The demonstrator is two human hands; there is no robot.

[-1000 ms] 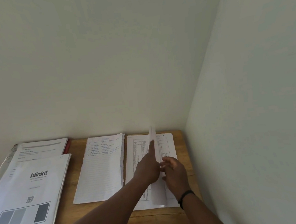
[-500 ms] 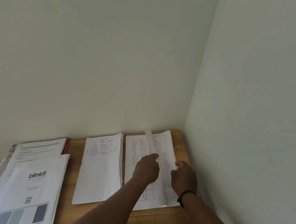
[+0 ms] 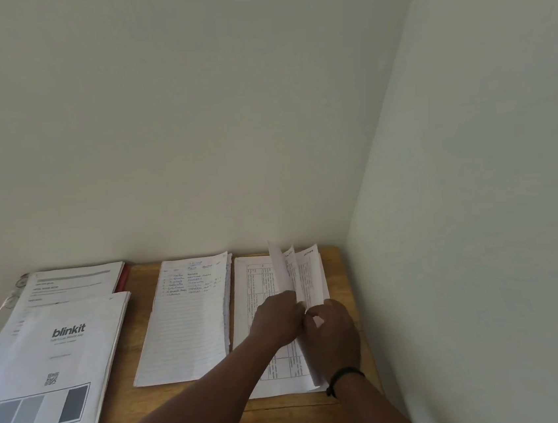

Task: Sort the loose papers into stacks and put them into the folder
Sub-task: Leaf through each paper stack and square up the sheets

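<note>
A stack of printed table sheets (image 3: 253, 303) lies at the right of the wooden table (image 3: 152, 393). My left hand (image 3: 277, 320) pinches a lifted sheet (image 3: 281, 269) that stands on edge over the stack. Beside it my right hand (image 3: 333, 329), with a black wristband, holds the raised right-hand sheets (image 3: 312, 276) by their near edge. To the left lies a stack of lined handwritten pages (image 3: 186, 321). At the far left a "blinkit" printout (image 3: 49, 366) tops a pile, over an open ring folder (image 3: 14, 294) holding printed pages.
A side wall (image 3: 482, 259) stands close against the table's right edge and a back wall (image 3: 195, 151) runs behind it. A red edge (image 3: 123, 279) shows beside the folder's pages. Bare wood shows along the front of the table.
My right hand has slid in from the stack's right edge to meet my left hand. More sheets now stand fanned up than before. The other stacks have not moved.
</note>
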